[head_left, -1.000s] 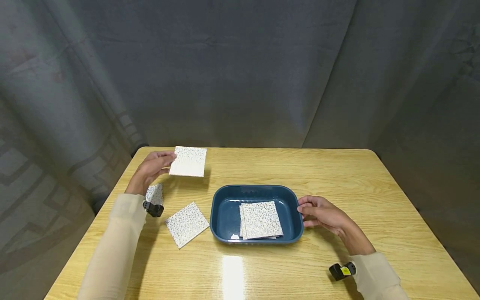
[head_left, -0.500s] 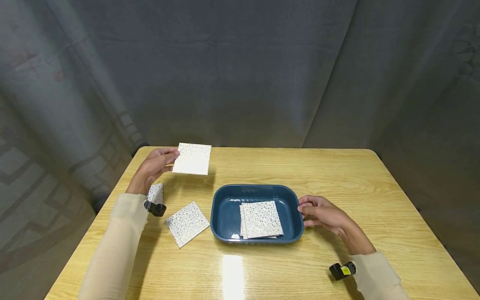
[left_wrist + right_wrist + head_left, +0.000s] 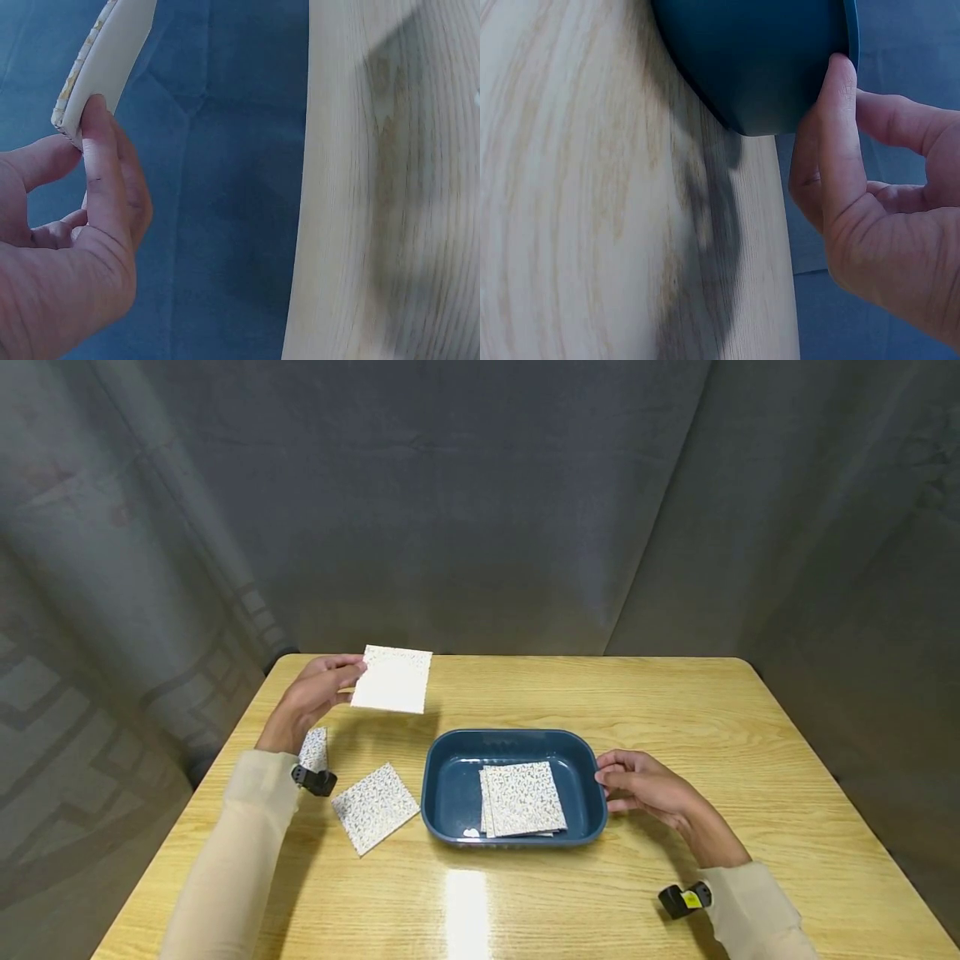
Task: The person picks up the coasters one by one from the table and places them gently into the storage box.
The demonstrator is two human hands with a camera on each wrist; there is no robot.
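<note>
Above the far left part of the wooden table (image 3: 750,735), the left hand (image 3: 318,687) pinched a square white tile (image 3: 392,681) by its near edge, thumb on one side and fingers on the other; the left wrist view showed a plain white face and a patterned edge. The tile was clear of the tabletop, its face bright with glare. At the table's middle stood a blue tray (image 3: 452,793), and the right hand (image 3: 648,789), fingers bent, held its right end at the rim between thumb and fingertips. Inside the tray lay a loose stack of speckled squares (image 3: 525,799), slightly fanned. Just left of the tray a speckled square (image 3: 375,810) lay flat and turned askew, and another piece (image 3: 315,750) showed partly behind the left wrist.
</note>
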